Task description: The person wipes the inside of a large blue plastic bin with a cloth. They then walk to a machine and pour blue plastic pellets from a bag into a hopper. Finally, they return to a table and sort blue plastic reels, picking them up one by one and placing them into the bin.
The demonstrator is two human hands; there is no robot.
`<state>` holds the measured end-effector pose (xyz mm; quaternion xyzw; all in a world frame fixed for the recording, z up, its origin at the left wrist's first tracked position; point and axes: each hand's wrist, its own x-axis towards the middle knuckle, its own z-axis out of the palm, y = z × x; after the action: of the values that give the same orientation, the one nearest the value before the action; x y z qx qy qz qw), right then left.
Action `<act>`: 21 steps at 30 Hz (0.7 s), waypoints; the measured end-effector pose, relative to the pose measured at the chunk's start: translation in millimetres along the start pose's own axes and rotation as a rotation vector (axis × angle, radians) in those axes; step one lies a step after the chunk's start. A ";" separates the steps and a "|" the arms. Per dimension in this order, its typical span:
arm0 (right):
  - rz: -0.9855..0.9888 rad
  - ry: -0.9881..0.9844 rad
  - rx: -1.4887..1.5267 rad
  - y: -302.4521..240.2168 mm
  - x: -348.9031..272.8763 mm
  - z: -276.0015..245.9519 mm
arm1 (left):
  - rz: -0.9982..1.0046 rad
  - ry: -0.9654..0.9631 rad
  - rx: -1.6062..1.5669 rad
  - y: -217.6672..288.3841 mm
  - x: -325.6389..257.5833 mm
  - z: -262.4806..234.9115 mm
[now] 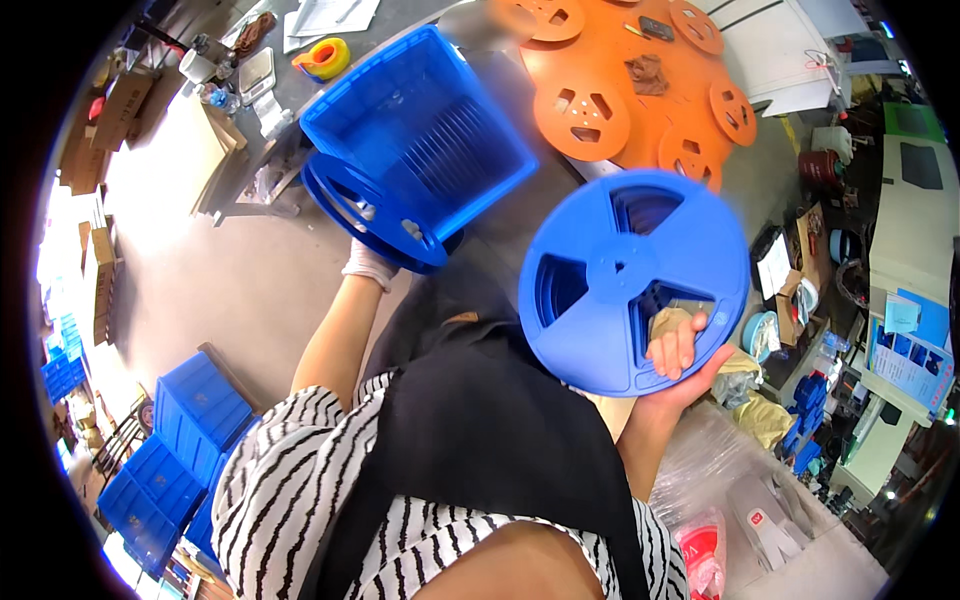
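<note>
You grip a smooth, matt blue plastic reel (pixel 633 282) in your bare right hand (pixel 685 362). Your left hand (pixel 368 264) wears white cloth. Left of that reel, the blue crate (pixel 420 130) looks like glossy plastic; above it, the orange reels (pixel 640 75) look matt.

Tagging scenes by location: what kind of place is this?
Probably a factory or workshop floor handling component reels: the right hand holds a blue plastic reel, orange reels cover a table, and stacked blue crates sit on the concrete floor.
</note>
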<state>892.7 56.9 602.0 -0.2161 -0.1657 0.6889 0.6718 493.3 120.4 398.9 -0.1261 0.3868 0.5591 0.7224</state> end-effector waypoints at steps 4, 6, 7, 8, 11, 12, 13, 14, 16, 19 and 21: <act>0.043 0.191 -0.114 38.7 3.5 -13.3 | -0.164 0.083 -0.083 2.8 87.3 -69.7; 0.105 0.267 -0.150 64.5 12.9 -23.4 | -0.057 0.227 -0.077 -9.0 138.5 -102.2; 0.107 0.306 -0.162 78.2 15.5 -30.8 | -0.034 0.301 -0.042 -13.6 160.8 -97.2; 0.126 0.347 -0.176 93.8 18.5 -39.4 | -0.082 0.380 -0.040 -12.2 186.8 -100.6; 0.217 0.543 -0.246 135.2 31.1 -59.5 | -0.194 0.507 -0.090 -23.1 250.9 -137.3; 0.262 0.605 -0.280 147.3 34.4 -62.1 | -0.178 0.495 -0.196 -28.3 264.4 -155.5; 0.300 0.625 -0.291 158.1 39.4 -65.7 | -0.216 0.529 -0.176 -28.2 274.4 -162.7; 0.320 0.627 -0.294 168.4 43.6 -70.3 | -0.245 0.538 -0.147 -24.0 289.3 -163.7; 0.327 0.671 -0.278 182.4 54.7 -76.2 | -0.128 0.444 -0.260 -28.7 328.3 -192.1; 0.308 0.765 -0.287 198.5 66.2 -79.1 | -0.114 0.657 -0.069 -33.5 366.5 -187.5; 0.311 0.792 -0.297 205.9 75.1 -78.3 | -0.090 0.714 -0.024 -30.8 377.3 -179.6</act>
<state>757.2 118.2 422.9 -0.5793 0.0414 0.6147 0.5337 474.6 267.5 6.9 -0.3388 0.6021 0.4518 0.5644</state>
